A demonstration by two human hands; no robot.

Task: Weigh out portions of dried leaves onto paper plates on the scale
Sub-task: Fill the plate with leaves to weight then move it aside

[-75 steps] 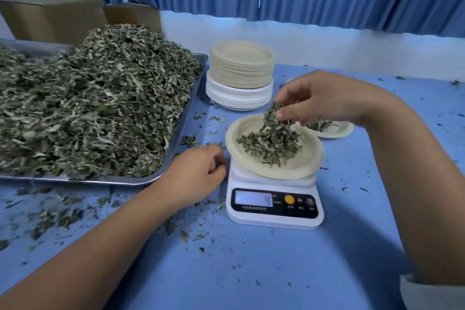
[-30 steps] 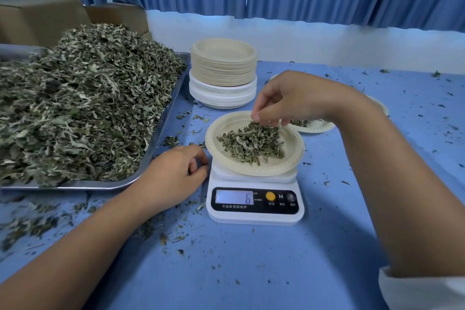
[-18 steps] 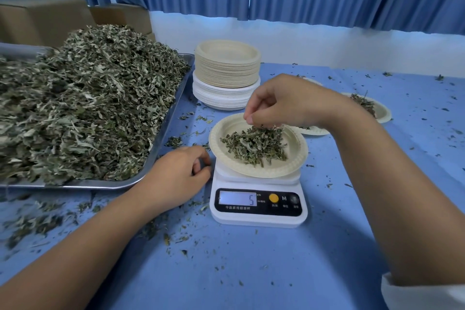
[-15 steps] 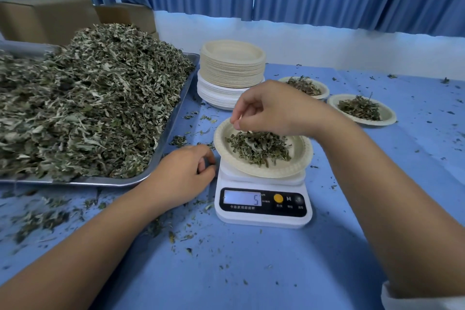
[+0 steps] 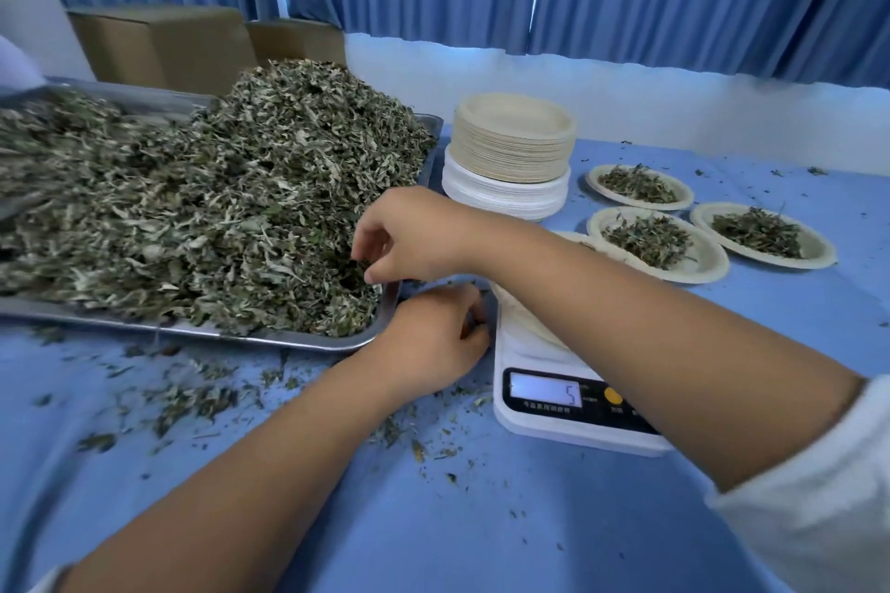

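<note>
Dried leaves (image 5: 216, 217), flaky, heaped on steel tray (image 5: 241, 337) at 10 o'clock; right grip (image 5: 409, 236) pinches them at the tray's near corner. Paper plate (image 5: 520, 318) on scale (image 5: 544, 395), reading 5, mostly hidden. Left grip (image 5: 433, 337) loosely curled just beside scale. Blue bench (image 5: 481, 520) open at 6 o'clock.

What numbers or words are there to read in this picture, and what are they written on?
"5": on the display of the scale.
Small print in a row just under the display: too blurred to read.
Tiny labels beneath the yellow button: too blurred to read.
Cardboard boxes and stack of paper plates: no writing shows on them.
</note>
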